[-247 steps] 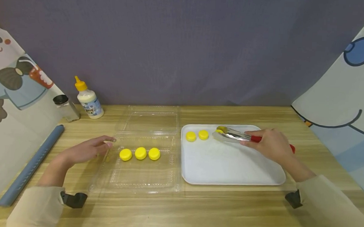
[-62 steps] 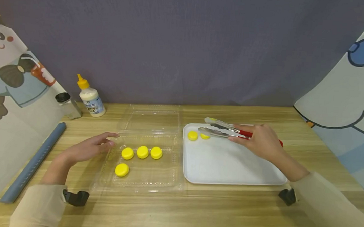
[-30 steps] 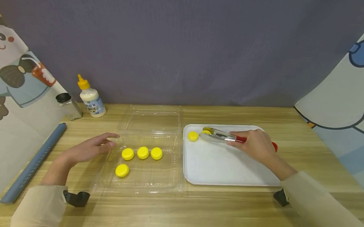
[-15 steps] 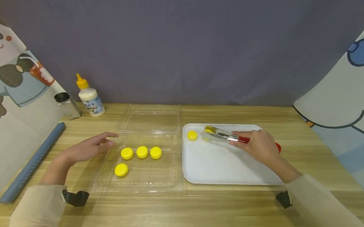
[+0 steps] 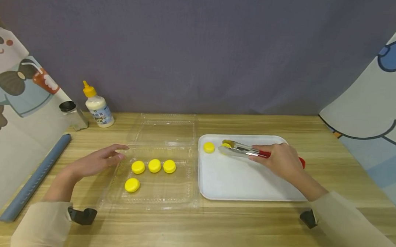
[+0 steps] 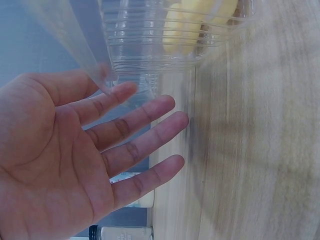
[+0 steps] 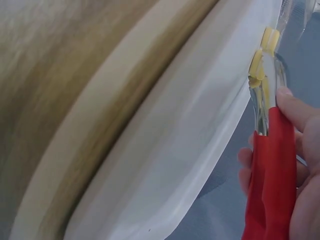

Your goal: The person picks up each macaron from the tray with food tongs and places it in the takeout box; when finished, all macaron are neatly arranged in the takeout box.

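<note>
Gripping the red-handled tongs (image 5: 244, 149), the right hand (image 5: 282, 162) has their tips around a yellow disc (image 5: 226, 145) at the far side of the white tray (image 5: 248, 181), and this looks like the pick-up part of moving discs, one by one, into the clear container (image 5: 165, 191). Four are in there: three in a row (image 5: 154, 166) and one more (image 5: 132, 185) nearer the person, below the left end of that row. One lone disc (image 5: 209, 147) sits on the tray, just left of the tongs' tips.

What does the next move call for? Probably a steady squeeze, a clean lift, then a carry leftward over the tray's rim, perhaps to a spot beside that fourth disc.

Now the grip! Fingers and thumb wrap the red handles, and the tongs are nearly closed, their two arms parted by about the disc's own breadth (the right wrist view shows yellow right between the tips). Whether they bite firmly, or the disc is off the tray at all, I cannot tell.

Over to the left hand (image 5: 98, 161): fingers spread and nearly straight, thumb and forefinger at the container's left edge, seemingly touching the plastic, though a true hold can't be made out.
</note>
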`<state>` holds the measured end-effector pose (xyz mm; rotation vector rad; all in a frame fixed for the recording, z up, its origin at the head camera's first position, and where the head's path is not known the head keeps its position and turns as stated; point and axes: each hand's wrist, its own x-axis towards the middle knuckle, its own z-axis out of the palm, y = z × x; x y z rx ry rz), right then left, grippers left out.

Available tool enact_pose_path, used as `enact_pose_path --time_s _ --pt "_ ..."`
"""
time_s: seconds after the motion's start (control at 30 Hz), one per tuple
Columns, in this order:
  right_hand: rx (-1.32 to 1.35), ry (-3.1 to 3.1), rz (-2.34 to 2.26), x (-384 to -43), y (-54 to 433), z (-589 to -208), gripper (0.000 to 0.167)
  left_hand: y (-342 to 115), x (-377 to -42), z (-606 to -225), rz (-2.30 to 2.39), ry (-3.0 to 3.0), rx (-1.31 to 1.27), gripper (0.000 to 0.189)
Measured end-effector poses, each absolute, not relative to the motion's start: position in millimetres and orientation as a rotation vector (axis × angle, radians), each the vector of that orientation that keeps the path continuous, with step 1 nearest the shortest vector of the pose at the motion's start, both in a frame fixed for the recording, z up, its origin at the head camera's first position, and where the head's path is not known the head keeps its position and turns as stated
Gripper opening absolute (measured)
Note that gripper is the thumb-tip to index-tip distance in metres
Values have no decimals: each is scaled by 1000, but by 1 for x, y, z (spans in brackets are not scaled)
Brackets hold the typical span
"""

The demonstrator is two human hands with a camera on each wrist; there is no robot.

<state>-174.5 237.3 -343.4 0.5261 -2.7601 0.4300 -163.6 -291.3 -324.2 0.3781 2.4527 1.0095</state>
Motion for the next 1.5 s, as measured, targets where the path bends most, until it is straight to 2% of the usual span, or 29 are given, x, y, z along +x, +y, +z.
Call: enact_pose_path --time_s 0.67,1.1,1.5 --pt "652 -2643 409 -165 225 -318 42 -291 -164 -324 1010 2461 364 57" --pt "848 -2583 497 -143 173 -298 37 -291 -164 -325 1023 2456 358 58" --pt "1057 -2574 475 -138 121 -298 37 -290 -164 -324 1012 2451 340 59"
